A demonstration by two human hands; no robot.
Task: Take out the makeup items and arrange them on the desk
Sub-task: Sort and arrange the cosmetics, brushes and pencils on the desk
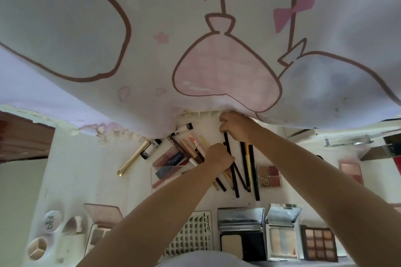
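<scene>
Basically both hands are busy on the pencil cluster mid-desk. Right hand (235, 129) pinches the top end of a black pencil (231, 165), up near the desk's far edge under the hanging printed cloth (195, 39). Left hand (218, 157) is curled around the pencil bunch lower down; which stick it grips, can't tell, fingers hidden.

Task items: loose pencils fan towards the desk's near edge, beside a small eyeshadow quad (269, 176) on their right. Clear organiser tray (165, 176) w/ lip tubes sits left of the left hand, gold tube (133, 158) further left. Row along the near edge: lash sheet (195, 234), powder compact (242, 234), highlighter palette (282, 238), nine-pan palette (319, 244).

Risks, imo:
- Pencils are round and touching, so pulling one drags its neighbours and they roll out of line, maybe onto the quad.
- Left forearm passes over the tray and lash sheet; a low sweep back could knock either askew.
- Cloth hem hangs right at the right hand, could snag fingers or hide items at the far edge.
- Open compact lids near the edge tip easily if bumped.
</scene>
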